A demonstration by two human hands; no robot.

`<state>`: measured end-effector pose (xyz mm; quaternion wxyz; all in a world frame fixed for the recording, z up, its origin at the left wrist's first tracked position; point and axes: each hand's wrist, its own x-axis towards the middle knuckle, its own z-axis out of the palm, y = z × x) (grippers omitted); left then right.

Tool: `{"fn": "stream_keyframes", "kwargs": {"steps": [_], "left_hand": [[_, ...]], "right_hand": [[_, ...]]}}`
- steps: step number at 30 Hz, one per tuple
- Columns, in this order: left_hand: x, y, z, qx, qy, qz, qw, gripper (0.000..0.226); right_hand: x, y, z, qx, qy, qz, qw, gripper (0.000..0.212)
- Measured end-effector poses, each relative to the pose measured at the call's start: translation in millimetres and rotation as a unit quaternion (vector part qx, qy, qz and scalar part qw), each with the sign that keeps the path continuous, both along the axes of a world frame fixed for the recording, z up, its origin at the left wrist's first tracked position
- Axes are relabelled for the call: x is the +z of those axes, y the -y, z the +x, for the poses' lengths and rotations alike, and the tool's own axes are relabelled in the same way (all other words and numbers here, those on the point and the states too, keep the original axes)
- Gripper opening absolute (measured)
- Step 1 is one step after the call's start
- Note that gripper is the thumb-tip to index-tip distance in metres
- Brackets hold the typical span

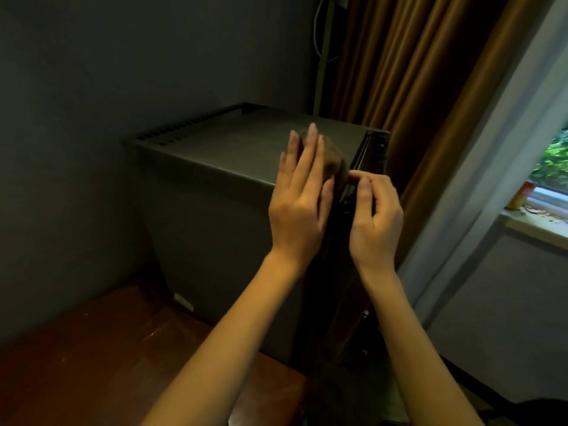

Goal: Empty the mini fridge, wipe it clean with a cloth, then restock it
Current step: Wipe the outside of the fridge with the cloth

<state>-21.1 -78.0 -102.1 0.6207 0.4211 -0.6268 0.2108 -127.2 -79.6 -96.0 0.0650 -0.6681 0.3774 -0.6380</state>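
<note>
Both hands are up at the mini fridge (215, 179), which stands on the wooden counter (76, 348) in the corner; a brown cloth (335, 161) lies on its top, right at the front right edge. The left hand (301, 192) is flat, fingers straight, pressed against the cloth; the right hand (375, 216) is curled, thumb and forefinger pinching the cloth's near corner; a brown curtain (415, 72) hangs just behind.

Lived-in room: mini fridge (215, 155), brown curtain (415, 72), window (553, 161).
</note>
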Motion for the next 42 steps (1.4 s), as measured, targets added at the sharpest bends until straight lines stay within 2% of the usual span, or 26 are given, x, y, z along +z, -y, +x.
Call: {"fn": "stream_keyframes", "kwargs": {"steps": [4,8,10,12,14,16,18,20,23,25,28,30,32,35,37,38,42], "left_hand": [[-28.9,5.7,1.7,0.01,0.056,-0.072,0.996,0.039],[-74.5,11.3,36.0,0.022,0.149,-0.116,0.982,0.06],[-90.9,16.1,61.2,0.035,0.168,-0.115,0.978,0.059],[-102.4,20.3,91.5,0.061,0.09,-0.085,0.99,0.054],[-99.2,28.1,120.7,0.08,-0.109,-0.045,0.99,0.047],[-77.8,37.1,141.6,0.097,-0.29,-0.021,0.952,0.044],[-56.1,39.9,142.1,0.116,-0.339,-0.024,0.933,0.044],[-49.6,33.9,111.3,0.104,-0.289,-0.037,0.951,0.045],[-57.9,10.8,22.4,0.019,-0.14,-0.054,0.989,0.05],[-63.9,0.7,-22.5,-0.003,-0.069,-0.068,0.995,0.052],[-69.3,5.0,-12.6,0.005,-0.005,-0.087,0.996,0.047],[-73.3,8.9,22.9,0.014,-0.022,-0.075,0.997,0.039],[-72.2,19.6,69.5,0.04,-0.134,-0.051,0.989,0.042],[-59.3,41.8,137.6,0.077,-0.334,-0.027,0.939,0.045],[-46.1,43.9,137.9,0.094,-0.395,-0.026,0.914,0.043],[-42.8,40.4,119.6,0.095,-0.38,-0.032,0.919,0.043],[-47.4,11.2,-0.2,0.011,-0.191,-0.062,0.98,0.04]], "right_hand": [[10.1,-5.0,-0.8,-0.032,-0.044,-0.03,0.998,0.025],[18.0,-7.7,9.4,-0.048,-0.097,-0.025,0.994,0.029],[15.7,-7.2,9.1,-0.068,-0.124,-0.025,0.99,0.027],[13.0,-6.3,10.7,-0.083,-0.127,-0.036,0.988,0.026],[11.3,-3.8,14.1,-0.106,-0.114,-0.047,0.987,0.026],[11.9,-2.3,17.4,-0.116,-0.094,-0.05,0.988,0.027],[12.5,-1.6,19.1,-0.126,-0.092,-0.048,0.986,0.027],[12.8,-2.4,20.2,-0.137,-0.1,-0.051,0.984,0.027],[13.6,-3.8,21.4,-0.143,-0.088,-0.051,0.984,0.028],[12.8,-5.0,19.4,-0.132,-0.077,-0.047,0.987,0.028],[10.2,-7.2,14.7,-0.107,-0.066,-0.052,0.991,0.028],[9.8,-7.4,14.6,-0.107,-0.066,-0.056,0.991,0.029],[11.1,-6.2,16.5,-0.121,-0.071,-0.056,0.989,0.03],[11.9,-6.3,18.8,-0.127,-0.086,-0.053,0.987,0.028],[13.1,-6.3,19.3,-0.124,-0.081,-0.054,0.988,0.026],[13.4,-6.4,19.8,-0.125,-0.075,-0.053,0.988,0.026],[13.2,-7.3,19.5,-0.107,-0.05,-0.049,0.992,0.028]]}}
